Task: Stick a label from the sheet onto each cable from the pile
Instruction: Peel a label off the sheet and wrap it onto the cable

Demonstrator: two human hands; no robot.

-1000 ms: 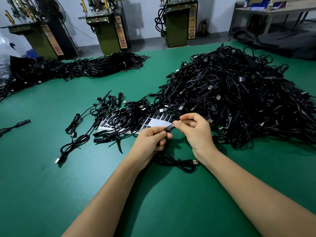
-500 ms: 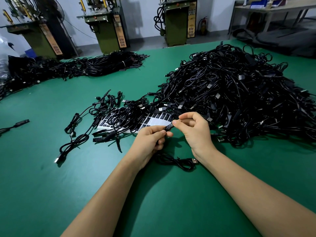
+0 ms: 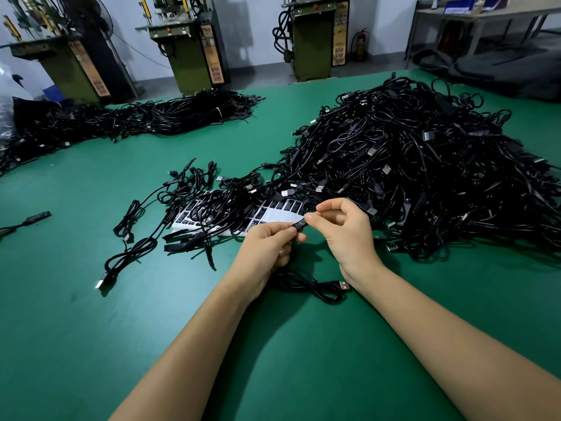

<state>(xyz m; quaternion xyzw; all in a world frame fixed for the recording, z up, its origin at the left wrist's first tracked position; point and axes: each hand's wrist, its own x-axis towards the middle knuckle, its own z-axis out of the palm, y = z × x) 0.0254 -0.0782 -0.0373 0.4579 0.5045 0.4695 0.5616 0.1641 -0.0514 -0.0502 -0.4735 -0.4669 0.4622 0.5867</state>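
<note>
My left hand [image 3: 268,244] and my right hand [image 3: 343,230] meet above the green table, both pinching the small black inline block [image 3: 300,223] of one cable, which bears a black label with white print. That cable's loop and USB plug [image 3: 321,287] lie on the table under my wrists. The white label sheet [image 3: 274,212] with rows of black labels lies just beyond my hands, partly buried under loose cables. The big pile of black cables [image 3: 425,165] rises to the right.
A few separate cables [image 3: 133,238] lie spread to the left of the sheet. Bundled cables [image 3: 194,113] stretch along the table's far left edge. Green machines [image 3: 194,47] stand behind the table. Bare green table surface [image 3: 273,344] lies near me.
Both hands have stayed together on the cable's block, with only slight finger shifts. The view has drifted a little.
</note>
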